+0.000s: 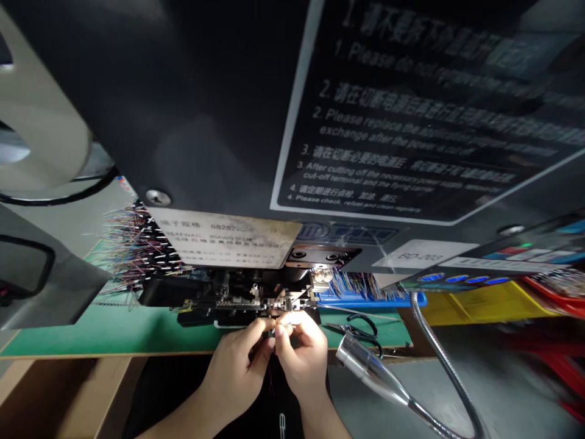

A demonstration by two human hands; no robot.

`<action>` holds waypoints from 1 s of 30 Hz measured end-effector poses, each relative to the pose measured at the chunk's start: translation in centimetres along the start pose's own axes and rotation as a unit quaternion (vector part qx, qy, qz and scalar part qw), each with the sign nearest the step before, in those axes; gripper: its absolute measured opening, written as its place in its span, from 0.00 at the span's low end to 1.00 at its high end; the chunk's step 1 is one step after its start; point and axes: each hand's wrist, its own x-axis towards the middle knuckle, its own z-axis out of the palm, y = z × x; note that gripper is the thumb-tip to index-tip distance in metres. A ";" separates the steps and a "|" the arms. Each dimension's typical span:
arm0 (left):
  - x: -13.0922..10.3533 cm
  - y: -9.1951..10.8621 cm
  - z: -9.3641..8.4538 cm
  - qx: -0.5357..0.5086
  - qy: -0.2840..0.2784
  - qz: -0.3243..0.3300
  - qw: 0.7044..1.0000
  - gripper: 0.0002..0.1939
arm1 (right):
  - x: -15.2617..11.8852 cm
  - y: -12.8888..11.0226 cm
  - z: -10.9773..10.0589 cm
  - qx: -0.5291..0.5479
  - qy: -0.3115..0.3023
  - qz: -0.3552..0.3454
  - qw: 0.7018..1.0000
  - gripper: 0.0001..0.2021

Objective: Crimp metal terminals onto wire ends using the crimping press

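Both of my hands meet at the lit working point of a dark machine [205, 122]. My left hand [237, 366] has its thumb and index finger pinched close to the other hand's fingertips. Thumb and fingers of my right hand [301, 353] are also pressed together, just beneath the machine's metal tooling [287, 302]. What the fingertips hold is too small to make out. Thin dark reddish wires [270, 381] hang below, between the hands.
Black-handled scissors [363, 329] lie on the green tabletop [137, 335], right of the hands. A flexible metal lamp [375, 369] reaches in at lower right. Bundles of coloured wires [132, 244] stand at left. Blue tray [402, 300] and yellow bin [489, 305] are at right.
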 end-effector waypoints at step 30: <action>0.0 0.0 0.1 0.014 0.002 0.012 1.000 0.09 | -0.2 -0.2 -0.4 0.009 -0.007 0.030 0.999 0.05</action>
